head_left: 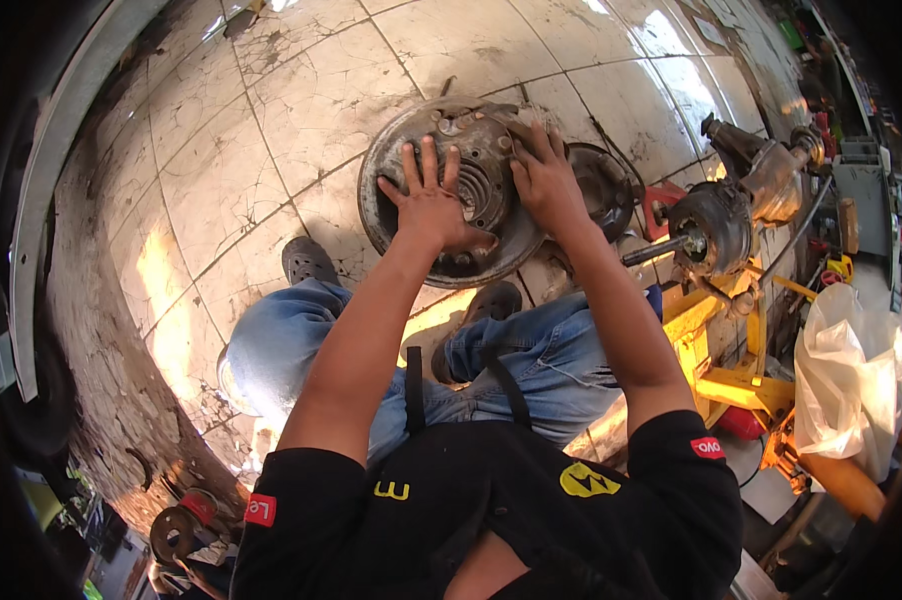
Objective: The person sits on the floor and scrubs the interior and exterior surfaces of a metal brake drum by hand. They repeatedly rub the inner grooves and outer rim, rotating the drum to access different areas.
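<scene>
A large, worn brake backing plate (376,225) lies on the tiled floor in front of my shoes, with a round hub (486,185) at its middle. My left hand (429,205) rests on its left part, fingers spread and thumb pointing right. On the right side, my right hand (551,185) lies with fingers stretched out near a curved metal piece (511,130) that looks like a brake shoe. The palm's underside is hidden, but no grip shows. Partly behind my right wrist is a smaller dark round part (606,190).
To the right, a rusty axle assembly (716,225) stands by a yellow metal stand (746,390) and a red stand (659,208). A clear plastic bag (841,380) hangs farther right. A metal beam (56,170) runs along the left, above a worn ledge (121,370).
</scene>
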Demonstrator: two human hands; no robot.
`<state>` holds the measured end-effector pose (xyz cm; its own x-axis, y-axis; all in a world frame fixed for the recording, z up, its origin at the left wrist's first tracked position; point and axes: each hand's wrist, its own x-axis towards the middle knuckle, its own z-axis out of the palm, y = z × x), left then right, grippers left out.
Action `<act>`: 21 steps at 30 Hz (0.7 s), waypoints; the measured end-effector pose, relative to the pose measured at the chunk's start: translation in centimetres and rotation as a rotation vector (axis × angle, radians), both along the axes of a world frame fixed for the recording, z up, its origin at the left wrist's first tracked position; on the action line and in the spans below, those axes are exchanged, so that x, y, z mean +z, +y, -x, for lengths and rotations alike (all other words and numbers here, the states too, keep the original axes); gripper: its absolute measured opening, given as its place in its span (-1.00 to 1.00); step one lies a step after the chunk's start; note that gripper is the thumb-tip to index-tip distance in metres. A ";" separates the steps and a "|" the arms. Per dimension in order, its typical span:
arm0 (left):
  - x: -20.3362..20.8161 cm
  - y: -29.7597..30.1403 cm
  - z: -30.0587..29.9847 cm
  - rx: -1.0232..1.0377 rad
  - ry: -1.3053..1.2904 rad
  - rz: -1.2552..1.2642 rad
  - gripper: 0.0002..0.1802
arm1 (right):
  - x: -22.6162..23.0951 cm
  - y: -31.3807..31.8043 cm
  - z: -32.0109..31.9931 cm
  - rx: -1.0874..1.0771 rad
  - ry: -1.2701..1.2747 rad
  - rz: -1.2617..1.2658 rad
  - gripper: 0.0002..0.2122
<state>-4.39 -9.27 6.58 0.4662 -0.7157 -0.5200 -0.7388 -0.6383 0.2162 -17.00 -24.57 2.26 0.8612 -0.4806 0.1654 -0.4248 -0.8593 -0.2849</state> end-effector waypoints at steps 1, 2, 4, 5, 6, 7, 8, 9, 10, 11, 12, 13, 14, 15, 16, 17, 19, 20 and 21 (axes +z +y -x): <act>0.0 0.1 0.3 -0.018 0.003 -0.007 0.58 | 0.2 0.1 0.1 -0.004 -0.013 -0.003 -0.62; 0.0 0.0 0.4 -0.013 -0.001 -0.002 0.58 | 0.4 0.2 0.2 -0.009 -0.027 -0.006 -0.62; 0.4 -0.5 0.0 -0.006 -0.018 0.014 0.57 | 0.7 0.3 -0.2 -0.023 -0.036 -0.012 -0.62; 0.6 -0.6 0.0 -0.010 -0.006 0.007 0.57 | 0.8 0.4 -0.9 -0.032 -0.031 -0.014 -0.62; 0.7 -0.4 0.2 -0.016 0.005 0.001 0.57 | 0.9 0.2 -1.2 -0.043 -0.027 -0.015 -0.62; 0.7 -0.2 0.2 -0.012 0.010 -0.005 0.58 | 0.6 0.3 -1.0 -0.036 -0.030 0.001 -0.61; 0.5 0.4 0.2 -0.010 0.011 -0.017 0.58 | 0.3 1.2 -0.5 -0.042 -0.016 -0.014 -0.62; -0.2 0.5 0.4 -0.010 0.007 -0.015 0.58 | 0.0 1.8 0.4 -0.051 -0.008 -0.014 -0.62; -0.4 0.1 0.2 -0.013 -0.001 -0.006 0.58 | 0.0 1.5 0.3 -0.062 -0.005 -0.007 -0.62; -0.3 -0.2 0.5 -0.024 0.002 0.005 0.60 | 0.1 1.1 0.3 -0.063 -0.012 -0.002 -0.62; -0.3 -0.5 0.6 -0.025 -0.002 0.021 0.60 | 0.2 0.5 0.3 -0.065 -0.019 0.004 -0.61; -0.6 -0.5 0.5 -0.020 -0.004 0.030 0.60 | 0.2 0.5 0.4 -0.061 -0.023 0.003 -0.61; -0.5 -0.6 0.1 -0.012 -0.021 0.048 0.60 | 0.3 0.5 0.0 -0.060 -0.034 -0.047 -0.61; -1.0 -0.3 0.3 0.002 -0.017 0.065 0.59 | 0.2 0.8 0.1 -0.058 -0.043 -0.097 -0.61; -1.7 0.2 0.1 0.028 -0.017 0.082 0.59 | 0.2 0.7 -1.1 -0.036 -0.072 -0.131 -0.60; -2.3 0.9 -0.1 0.035 -0.029 0.076 0.60 | -0.7 1.4 -1.2 -0.028 -0.055 -0.131 -0.60; -1.4 0.0 0.1 -0.014 -0.014 0.012 0.62 | 0.2 0.8 -0.5 -0.053 -0.044 -0.098 -0.60; -1.0 -0.1 0.1 -0.013 -0.015 0.020 0.60 | 0.3 1.4 0.3 -0.070 -0.019 -0.108 -0.61; -0.5 -0.2 -0.1 -0.009 -0.017 0.027 0.58 | 0.5 1.3 0.3 -0.084 0.006 -0.119 -0.61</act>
